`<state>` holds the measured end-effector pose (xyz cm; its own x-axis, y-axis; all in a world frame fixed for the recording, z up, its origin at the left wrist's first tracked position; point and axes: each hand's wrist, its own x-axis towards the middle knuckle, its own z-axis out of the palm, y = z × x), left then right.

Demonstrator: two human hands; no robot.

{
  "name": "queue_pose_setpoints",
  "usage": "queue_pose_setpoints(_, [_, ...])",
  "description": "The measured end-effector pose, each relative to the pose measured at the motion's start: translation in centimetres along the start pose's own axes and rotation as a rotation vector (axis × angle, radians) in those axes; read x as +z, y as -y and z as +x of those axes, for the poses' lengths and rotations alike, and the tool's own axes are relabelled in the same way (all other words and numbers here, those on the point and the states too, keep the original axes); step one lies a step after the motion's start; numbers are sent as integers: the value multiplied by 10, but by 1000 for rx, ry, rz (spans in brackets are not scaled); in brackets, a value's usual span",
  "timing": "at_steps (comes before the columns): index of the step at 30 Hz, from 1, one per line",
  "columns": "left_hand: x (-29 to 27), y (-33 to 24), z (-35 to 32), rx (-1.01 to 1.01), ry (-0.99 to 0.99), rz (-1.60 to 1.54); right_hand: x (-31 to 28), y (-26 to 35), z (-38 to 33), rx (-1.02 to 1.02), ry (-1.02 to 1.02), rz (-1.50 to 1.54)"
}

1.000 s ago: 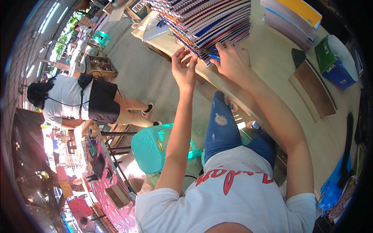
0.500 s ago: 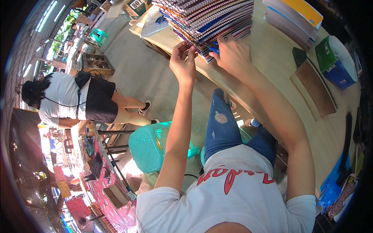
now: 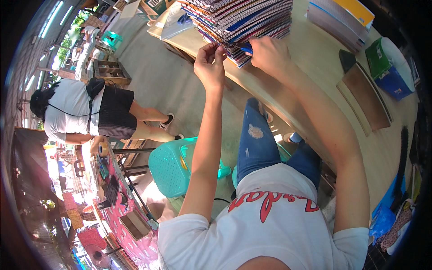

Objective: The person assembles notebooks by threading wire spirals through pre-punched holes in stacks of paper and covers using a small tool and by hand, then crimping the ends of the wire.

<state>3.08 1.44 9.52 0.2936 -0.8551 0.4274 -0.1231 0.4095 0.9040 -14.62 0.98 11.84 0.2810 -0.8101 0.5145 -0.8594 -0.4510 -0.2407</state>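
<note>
A tall stack of spiral-bound notebooks (image 3: 240, 24) stands on the pale wooden table, coils facing me. At the stack's lower left corner, my left hand (image 3: 210, 67) is closed in a pinch beside the coil ends; what lies between its fingertips is too small to make out. My right hand (image 3: 270, 56) is wrapped round a blue-handled tool (image 3: 246, 49) that looks like small pliers. Its dark tip points left toward my left fingertips, close to the coils. The right fingers hide most of the handles.
On the table (image 3: 315, 67) to the right are a pile of sheets or covers (image 3: 339, 22), brown boards (image 3: 365, 99) and a green-blue container (image 3: 389, 67). A teal stool (image 3: 171, 166) stands left of me. Another person (image 3: 90, 108) bends over a pink-covered table (image 3: 130, 229).
Both hands have shifted slightly at the stack's corner, the tool still in my right hand. The view has tilted a little, and the other person has moved slightly.
</note>
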Motion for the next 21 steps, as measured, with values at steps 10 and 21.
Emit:
queue_pose_setpoints(10, [-7, 4, 3, 25, 5, 23, -16, 20, -3, 72, -58, -70])
queue_pose_setpoints(21, [1, 4, 2, 51, 23, 13, -5, 10, 10, -6, -36, 40])
